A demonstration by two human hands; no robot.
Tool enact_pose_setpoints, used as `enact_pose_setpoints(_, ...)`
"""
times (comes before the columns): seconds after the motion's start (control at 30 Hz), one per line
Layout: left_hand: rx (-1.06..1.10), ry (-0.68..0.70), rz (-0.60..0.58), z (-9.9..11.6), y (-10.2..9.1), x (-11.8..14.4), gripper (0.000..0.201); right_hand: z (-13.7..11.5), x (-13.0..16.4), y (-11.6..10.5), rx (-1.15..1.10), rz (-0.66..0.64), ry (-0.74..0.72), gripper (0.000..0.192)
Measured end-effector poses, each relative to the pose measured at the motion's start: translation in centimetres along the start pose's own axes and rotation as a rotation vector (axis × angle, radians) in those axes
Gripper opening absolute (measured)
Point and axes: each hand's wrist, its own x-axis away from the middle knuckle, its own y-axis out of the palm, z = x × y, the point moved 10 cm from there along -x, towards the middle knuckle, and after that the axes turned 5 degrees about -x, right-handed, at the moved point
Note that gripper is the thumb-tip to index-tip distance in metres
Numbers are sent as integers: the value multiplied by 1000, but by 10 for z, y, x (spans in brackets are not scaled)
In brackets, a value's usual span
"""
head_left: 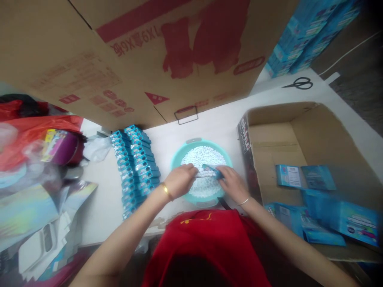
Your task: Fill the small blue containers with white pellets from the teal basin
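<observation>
A turquoise basin (177, 153) filled with small white pellets (205, 153) stands on the table in front of me. Over its right half, my right hand (235, 183) grips a small blue carton (212, 169) tilted above the pellets. My left hand (183, 179) is over the basin's left side, fingers drawn together; whatever they pinch is too blurred to name. Left of the basin, blue cartons (145, 159) stand packed in two rows, with round holes on their visible ends.
An open cardboard box (272, 137) on the right holds several blue cartons (317, 177). A big printed cardboard box (134, 79) rises behind the basin. Black scissors (302, 83) lie at the back right, near stacked blue packs (293, 40). Bags and a purple object (64, 147) crowd the left.
</observation>
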Motion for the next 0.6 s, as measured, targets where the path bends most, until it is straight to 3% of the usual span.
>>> enact_pose_setpoints(0.1,-113,-70,-31,21,-11,-4,19,-6,-1,3,-25,-5,-11,40)
enact_pose_setpoints(0.2,-141,-50,-15,36,-21,-3,22,-2,0,4,-54,2,2,38)
enact_pose_setpoints(0.27,-154,-45,9,26,-20,-4,22,5,2,4,-62,7,27,38)
enact_pose_setpoints(0.33,-165,-94,55,-3,-11,-10,21,15,4,1,-73,29,56,39)
enact_pose_setpoints(0.4,-163,-196,94,-45,11,-21,23,24,5,-5,-104,75,87,38)
enact_pose_setpoints(0.5,-103,-325,66,-94,67,-45,27,36,5,-17,-168,149,155,36)
enact_pose_setpoints(0.6,-38,-291,36,-93,122,-66,29,40,2,-28,-207,182,212,38)
